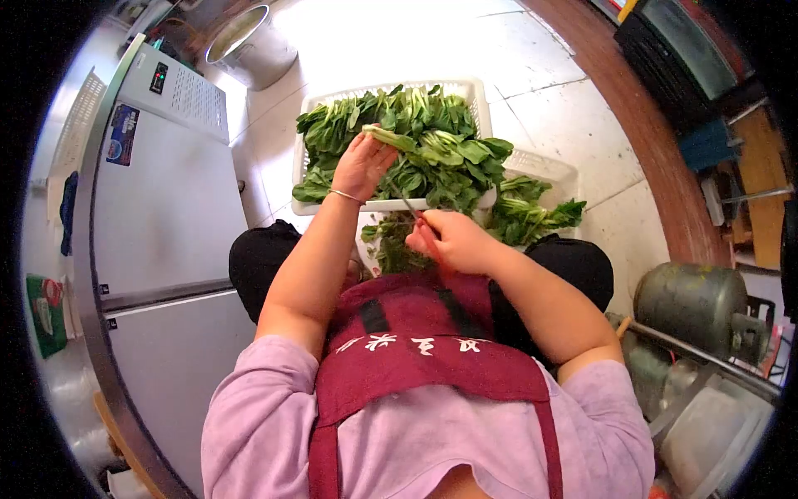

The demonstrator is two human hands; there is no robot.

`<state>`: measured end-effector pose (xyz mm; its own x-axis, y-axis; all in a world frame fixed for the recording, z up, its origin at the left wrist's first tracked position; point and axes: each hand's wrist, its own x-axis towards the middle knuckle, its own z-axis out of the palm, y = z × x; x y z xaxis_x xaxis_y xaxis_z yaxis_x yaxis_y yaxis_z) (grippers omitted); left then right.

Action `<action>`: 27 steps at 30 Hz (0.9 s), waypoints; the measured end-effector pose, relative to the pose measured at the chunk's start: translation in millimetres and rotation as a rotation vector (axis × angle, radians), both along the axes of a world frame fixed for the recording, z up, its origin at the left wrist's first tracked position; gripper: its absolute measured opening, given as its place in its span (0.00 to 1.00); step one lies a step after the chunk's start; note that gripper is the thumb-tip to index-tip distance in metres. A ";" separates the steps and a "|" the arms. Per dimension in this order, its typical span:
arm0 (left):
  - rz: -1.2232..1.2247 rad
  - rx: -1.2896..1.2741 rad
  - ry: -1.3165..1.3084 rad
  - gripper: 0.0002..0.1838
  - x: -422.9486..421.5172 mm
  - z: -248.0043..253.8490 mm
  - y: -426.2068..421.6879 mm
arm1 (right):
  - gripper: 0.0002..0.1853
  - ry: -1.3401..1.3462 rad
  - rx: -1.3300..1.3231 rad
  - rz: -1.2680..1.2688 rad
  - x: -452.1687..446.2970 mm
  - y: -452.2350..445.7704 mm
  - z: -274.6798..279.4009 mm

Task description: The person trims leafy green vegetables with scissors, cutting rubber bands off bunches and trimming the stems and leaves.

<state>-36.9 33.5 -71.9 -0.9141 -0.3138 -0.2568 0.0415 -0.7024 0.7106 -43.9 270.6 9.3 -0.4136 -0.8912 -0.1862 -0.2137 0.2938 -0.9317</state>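
My left hand (364,166), with a bracelet at its wrist, holds a bunch of leafy greens (389,138) by its pale stem end, above a white plastic basket (306,176). Rows of dark green leafy vegetables (382,108) fill that basket, stems and leaves packed together. Closer to my body, my right hand (455,241) is closed round the red handles of a pair of scissors (428,235). Their narrow blade points up and left, toward the basket's near edge. Loose leaves (396,245) lie below, between my knees, partly hidden by my right hand.
A second white basket (555,170) with more greens (532,208) sits at the right. A metal-fronted refrigerator (170,208) stands on the left, a large metal pot (253,50) behind it. On the right are a gas cylinder (692,303) and a metal bar (706,358).
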 end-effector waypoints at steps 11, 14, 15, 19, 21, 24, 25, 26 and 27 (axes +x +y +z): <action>-0.029 -0.025 0.013 0.12 46.8 55.0 8.1 | 0.16 -0.372 -0.138 -0.393 -22.2 6.3 6.4; -0.030 -0.096 -0.054 0.12 53.4 70.3 26.5 | 0.11 -0.161 -0.077 -0.371 -23.7 5.0 2.6; -0.061 -0.142 -0.084 0.12 56.1 71.7 31.4 | 0.10 -0.120 -0.142 -0.354 -23.2 1.9 -1.3; -0.116 -0.203 -0.156 0.13 62.3 74.2 50.5 | 0.14 -0.306 -0.114 -0.313 -16.5 1.3 10.1; -0.117 -0.226 -0.176 0.14 63.6 74.2 58.6 | 0.16 -0.389 -0.079 -0.265 -13.4 1.7 7.9; -0.116 -0.242 -0.189 0.14 64.2 71.5 60.3 | 0.14 -0.456 -0.081 -0.248 -12.6 3.6 4.5; -0.113 -0.242 -0.189 0.14 64.7 72.1 60.9 | 0.14 -0.455 -0.080 -0.245 -12.8 4.4 5.3; -0.109 -0.244 -0.207 0.14 64.9 73.0 61.6 | 0.13 -0.504 -0.096 -0.257 -13.7 5.8 6.4; -0.105 -0.247 -0.225 0.13 64.9 74.0 62.3 | 0.12 -0.555 -0.113 -0.269 -14.4 6.7 7.0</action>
<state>28.0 95.8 2.1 -0.8739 -0.2987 -0.3836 -0.1990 -0.5003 0.8427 -58.3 277.3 16.4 -0.4952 -0.7959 -0.3484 0.3784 0.1634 -0.9111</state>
